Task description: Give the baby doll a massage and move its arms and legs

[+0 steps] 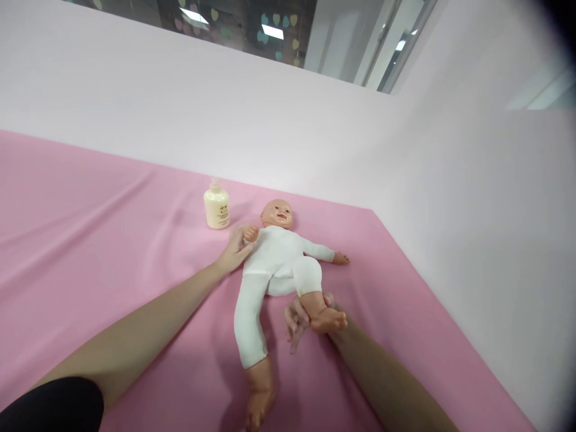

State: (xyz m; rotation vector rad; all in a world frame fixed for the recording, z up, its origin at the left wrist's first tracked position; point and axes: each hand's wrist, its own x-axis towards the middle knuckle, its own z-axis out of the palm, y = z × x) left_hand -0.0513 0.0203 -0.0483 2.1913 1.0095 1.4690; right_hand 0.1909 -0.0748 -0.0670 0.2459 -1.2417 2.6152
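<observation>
A baby doll [274, 249] with a white cloth body lies face up on a pink sheet [171, 312]. My left hand [234, 249] is closed around the doll's arm on the left side, and the doll's small fist shows above my thumb. Behind the doll's raised, bent leg, my right hand [297, 318] grips near the ankle, its fingers partly hidden by the leg. The doll's other leg stretches down toward me, and its other arm lies out to the right.
A cream pump bottle [217, 207] stands on the sheet to the left of the doll's head. White walls [202, 108] rise behind and on the right. Past the back wall is a window [252, 27] with heart-shaped decorations. The sheet has wrinkles on the left.
</observation>
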